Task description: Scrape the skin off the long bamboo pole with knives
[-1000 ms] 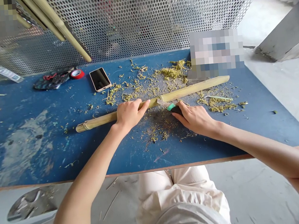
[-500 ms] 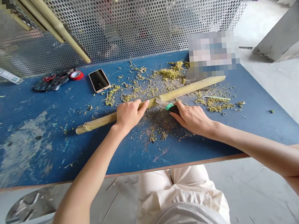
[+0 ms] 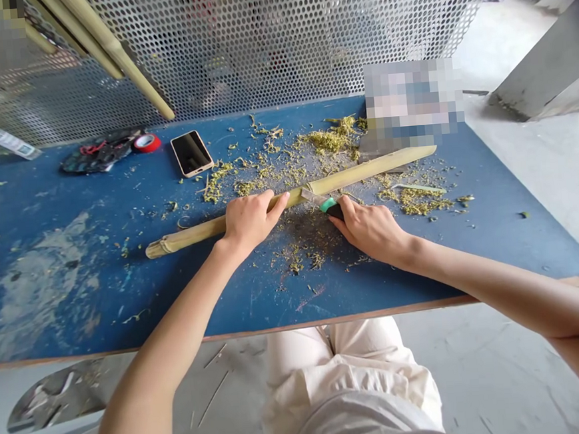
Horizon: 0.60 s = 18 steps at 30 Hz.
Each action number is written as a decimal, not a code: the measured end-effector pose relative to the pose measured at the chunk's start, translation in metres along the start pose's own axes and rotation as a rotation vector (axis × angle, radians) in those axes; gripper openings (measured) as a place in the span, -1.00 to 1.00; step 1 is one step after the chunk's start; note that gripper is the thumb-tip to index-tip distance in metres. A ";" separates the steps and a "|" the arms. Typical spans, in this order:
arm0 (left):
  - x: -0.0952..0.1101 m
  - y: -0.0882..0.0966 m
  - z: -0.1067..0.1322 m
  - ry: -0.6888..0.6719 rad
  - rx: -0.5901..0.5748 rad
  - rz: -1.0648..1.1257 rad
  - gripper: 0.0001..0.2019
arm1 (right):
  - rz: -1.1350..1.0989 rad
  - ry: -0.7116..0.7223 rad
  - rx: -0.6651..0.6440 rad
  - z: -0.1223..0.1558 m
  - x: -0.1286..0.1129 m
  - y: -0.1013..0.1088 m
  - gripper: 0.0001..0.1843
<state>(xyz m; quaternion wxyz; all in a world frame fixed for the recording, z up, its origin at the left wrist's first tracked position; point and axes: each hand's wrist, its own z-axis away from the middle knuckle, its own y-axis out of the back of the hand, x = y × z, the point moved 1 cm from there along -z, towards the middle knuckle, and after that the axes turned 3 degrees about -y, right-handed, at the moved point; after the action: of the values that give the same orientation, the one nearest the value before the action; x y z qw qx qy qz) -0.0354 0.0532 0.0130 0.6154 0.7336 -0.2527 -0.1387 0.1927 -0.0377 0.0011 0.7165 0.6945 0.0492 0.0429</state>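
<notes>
A bamboo pole (image 3: 366, 172) lies slantwise across the blue table (image 3: 140, 295), its right end farther from me. My left hand (image 3: 250, 221) is wrapped over the pole left of its middle joint, thumb along the top. In my right hand (image 3: 373, 227) is a knife (image 3: 329, 206) with a black and green handle, gripped from the right. Its short blade touches the pole close to the joint. Fine shavings (image 3: 326, 140) are scattered around and beneath the pole. The handle's rear end is hidden in my palm.
Behind the pole lie a phone (image 3: 191, 154), a roll of red tape (image 3: 147, 143) and a dark bundle (image 3: 99, 153). A clear bottle (image 3: 5, 139) lies far left. A perforated metal screen (image 3: 256, 52) borders the back, with bamboo poles (image 3: 130, 69) leaning there.
Almost nothing differs. Both hands, the knife and the pole keep their places, while the whole view shifts very slightly.
</notes>
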 end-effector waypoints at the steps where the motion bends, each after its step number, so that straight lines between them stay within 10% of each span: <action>1: 0.000 0.000 0.000 0.001 0.000 0.005 -0.23 | 0.002 0.002 -0.004 0.000 0.000 0.000 -0.53; 18: 0.009 0.000 0.002 0.021 -0.009 0.003 -0.18 | -0.009 -0.027 -0.054 -0.002 0.002 0.003 -0.55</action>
<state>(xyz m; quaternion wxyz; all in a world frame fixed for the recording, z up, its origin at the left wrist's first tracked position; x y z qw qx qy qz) -0.0282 0.0468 0.0136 0.6216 0.7319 -0.2465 -0.1313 0.1946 -0.0354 0.0041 0.7358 0.6751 0.0415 0.0319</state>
